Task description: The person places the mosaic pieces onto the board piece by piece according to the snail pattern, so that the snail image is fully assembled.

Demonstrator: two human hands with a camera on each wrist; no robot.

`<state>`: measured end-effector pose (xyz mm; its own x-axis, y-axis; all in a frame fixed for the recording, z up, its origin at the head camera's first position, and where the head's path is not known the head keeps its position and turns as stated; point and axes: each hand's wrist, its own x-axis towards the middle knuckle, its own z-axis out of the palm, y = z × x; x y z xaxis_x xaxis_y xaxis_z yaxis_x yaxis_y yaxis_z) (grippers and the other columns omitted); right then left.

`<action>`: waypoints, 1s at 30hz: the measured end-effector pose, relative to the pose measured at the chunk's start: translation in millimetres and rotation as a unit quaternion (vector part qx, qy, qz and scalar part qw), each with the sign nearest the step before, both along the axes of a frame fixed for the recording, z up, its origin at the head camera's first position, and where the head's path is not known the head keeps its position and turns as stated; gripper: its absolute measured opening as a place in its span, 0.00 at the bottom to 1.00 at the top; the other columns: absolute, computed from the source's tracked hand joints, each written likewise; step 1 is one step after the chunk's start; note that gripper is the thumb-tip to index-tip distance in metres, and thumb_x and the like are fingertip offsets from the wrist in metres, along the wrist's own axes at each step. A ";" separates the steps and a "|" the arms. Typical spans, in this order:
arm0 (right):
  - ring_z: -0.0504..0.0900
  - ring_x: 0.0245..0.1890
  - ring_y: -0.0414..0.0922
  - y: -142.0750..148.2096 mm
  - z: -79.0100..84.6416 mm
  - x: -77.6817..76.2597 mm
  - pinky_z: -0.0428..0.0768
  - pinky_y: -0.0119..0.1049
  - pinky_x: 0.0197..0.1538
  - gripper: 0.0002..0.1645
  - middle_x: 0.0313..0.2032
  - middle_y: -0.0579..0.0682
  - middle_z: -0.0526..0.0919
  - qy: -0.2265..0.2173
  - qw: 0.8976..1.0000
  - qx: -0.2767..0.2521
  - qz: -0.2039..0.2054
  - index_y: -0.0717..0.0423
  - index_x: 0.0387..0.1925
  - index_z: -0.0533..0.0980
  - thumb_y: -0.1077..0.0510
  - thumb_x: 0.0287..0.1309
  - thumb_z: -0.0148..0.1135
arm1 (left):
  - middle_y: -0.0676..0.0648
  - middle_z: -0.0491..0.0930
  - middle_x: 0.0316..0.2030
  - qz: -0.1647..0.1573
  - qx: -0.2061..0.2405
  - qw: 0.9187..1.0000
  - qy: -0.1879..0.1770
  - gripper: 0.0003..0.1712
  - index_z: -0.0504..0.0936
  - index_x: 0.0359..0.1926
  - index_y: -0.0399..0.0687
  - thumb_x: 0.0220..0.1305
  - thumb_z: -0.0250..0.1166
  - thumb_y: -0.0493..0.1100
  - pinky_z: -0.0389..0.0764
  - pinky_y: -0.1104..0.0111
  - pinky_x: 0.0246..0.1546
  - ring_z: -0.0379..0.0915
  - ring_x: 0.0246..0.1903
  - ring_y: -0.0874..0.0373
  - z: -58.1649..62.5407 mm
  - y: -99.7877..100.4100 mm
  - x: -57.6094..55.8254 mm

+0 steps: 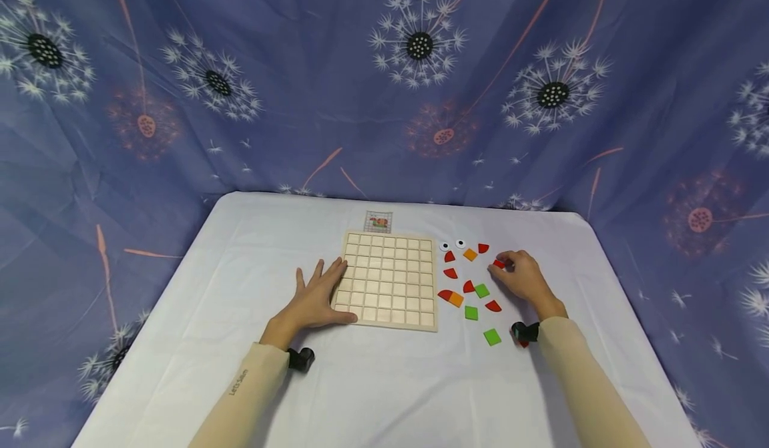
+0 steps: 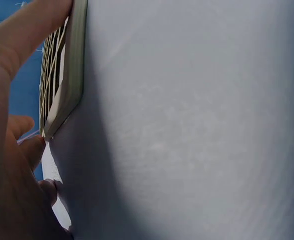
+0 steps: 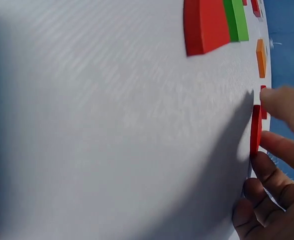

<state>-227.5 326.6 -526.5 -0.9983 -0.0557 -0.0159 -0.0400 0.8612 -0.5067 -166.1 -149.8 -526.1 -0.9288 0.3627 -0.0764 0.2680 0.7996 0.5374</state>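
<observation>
A pale wooden grid board (image 1: 384,281) lies on the white-covered table. My left hand (image 1: 315,298) rests against its left side, fingers spread and mostly straight, with the thumb on the front left corner. In the left wrist view, the thumb (image 2: 32,30) lies over the edge of the board (image 2: 76,60). To the right of the loose pieces, my right hand (image 1: 524,276) pinches a red tile (image 1: 498,264) between thumb and fingers. In the right wrist view, this red tile (image 3: 255,131) stands on edge at the fingertips, close over the cloth.
Between board and right hand lie several red quarter-round tiles (image 1: 450,274), green squares (image 1: 471,312), orange squares (image 1: 470,254) and two eye discs (image 1: 460,244). A small picture card (image 1: 378,221) lies behind the board. Another red piece (image 1: 523,344) shows partly under the right wrist camera.
</observation>
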 end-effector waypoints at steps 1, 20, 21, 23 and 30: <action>0.77 0.44 0.58 -0.4 0.2 -0.7 0.79 0.57 0.54 0.24 0.44 0.64 0.78 0.003 1.000 -0.001 0.003 0.67 0.54 0.80 0.51 0.66 0.67 | 0.43 0.49 0.82 0.001 -0.002 1.000 -0.001 0.72 0.52 0.82 0.47 0.45 0.78 0.70 0.25 0.23 0.68 0.36 0.80 0.29 -0.2 0.3 0.1; 0.77 0.52 0.62 -1.9 -3.3 -0.2 0.77 0.61 0.64 0.28 0.56 0.70 0.77 -0.005 0.999 -0.036 -0.007 0.69 0.62 0.76 0.58 0.64 0.67 | 0.43 0.49 0.82 0.005 0.010 1.000 -0.006 0.72 0.52 0.82 0.46 0.46 0.78 0.71 0.24 0.25 0.69 0.34 0.80 0.30 -4.8 -0.4 4.4; 0.77 0.50 0.61 -2.8 -3.1 0.1 0.77 0.60 0.62 0.28 0.54 0.69 0.77 -0.003 0.999 -0.033 -0.011 0.69 0.61 0.76 0.57 0.64 0.68 | 0.43 0.49 0.82 0.004 0.009 1.000 -0.005 0.72 0.52 0.82 0.47 0.45 0.78 0.71 0.24 0.25 0.69 0.34 0.80 0.29 -4.7 -0.6 3.9; 0.76 0.47 0.59 -3.9 -2.9 0.3 0.78 0.59 0.60 0.28 0.51 0.69 0.78 -0.001 0.999 -0.030 -0.017 0.69 0.60 0.77 0.56 0.64 0.69 | 0.43 0.49 0.82 0.004 0.002 1.000 -0.002 0.72 0.53 0.82 0.47 0.45 0.78 0.72 0.25 0.25 0.69 0.34 0.80 0.29 -4.7 -1.1 2.8; 0.79 0.48 0.59 -7.2 -0.1 1.0 0.80 0.57 0.57 0.23 0.50 0.68 0.80 -0.008 0.999 -0.040 -0.025 0.68 0.56 0.80 0.57 0.66 0.68 | 0.44 0.47 0.82 0.005 -0.020 1.000 -0.006 0.74 0.52 0.83 0.48 0.43 0.77 0.75 0.25 0.26 0.70 0.33 0.80 0.30 -4.5 0.3 0.1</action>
